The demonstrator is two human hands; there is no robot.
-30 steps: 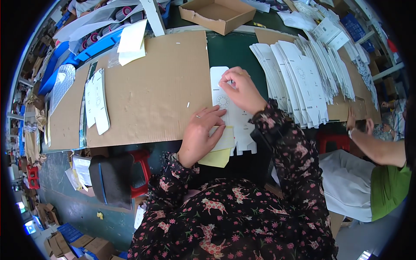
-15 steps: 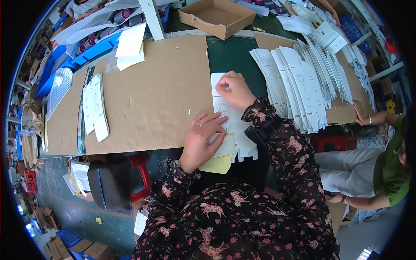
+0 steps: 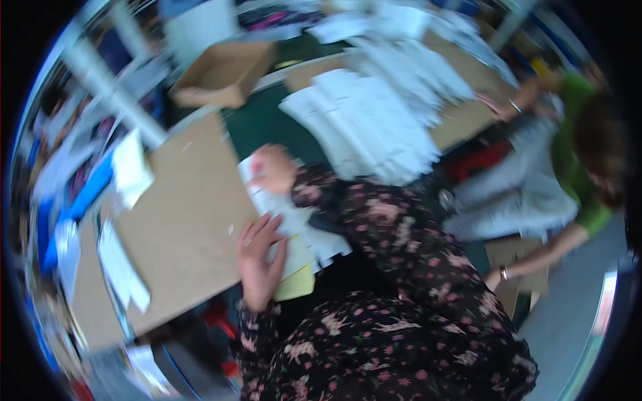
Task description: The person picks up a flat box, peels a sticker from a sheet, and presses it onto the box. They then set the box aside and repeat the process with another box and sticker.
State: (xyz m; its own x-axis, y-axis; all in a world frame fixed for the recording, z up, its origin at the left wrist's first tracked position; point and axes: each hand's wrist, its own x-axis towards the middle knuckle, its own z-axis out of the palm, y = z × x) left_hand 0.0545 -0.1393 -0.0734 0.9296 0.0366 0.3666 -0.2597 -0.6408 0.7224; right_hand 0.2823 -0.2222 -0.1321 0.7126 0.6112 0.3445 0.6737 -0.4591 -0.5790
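Observation:
A flat white carton blank point(image 3: 289, 214) lies in front of me, partly under both hands. My left hand point(image 3: 262, 250) rests palm down across its lower left part, fingers stretched out and a ring on one of them. Yellow paper sheets point(image 3: 295, 283) stick out beneath that hand, at the near end of the blank. At the far end, my right hand point(image 3: 274, 168) is over the blank with its fingers curled together. Blur and the fingers themselves hide what they pinch, if anything.
Stacks of white carton blanks point(image 3: 368, 123) spread to the right. A shallow cardboard box point(image 3: 224, 73) stands at the back. Brown cardboard point(image 3: 184, 227) covers the table, with more white blanks point(image 3: 124, 264) at its left. A person in green point(image 3: 578, 160) is at the right.
My view has swung to the right and tilted, so the table appears shifted left and blurred. Both hands stay at the carton blank, in much the same pose.

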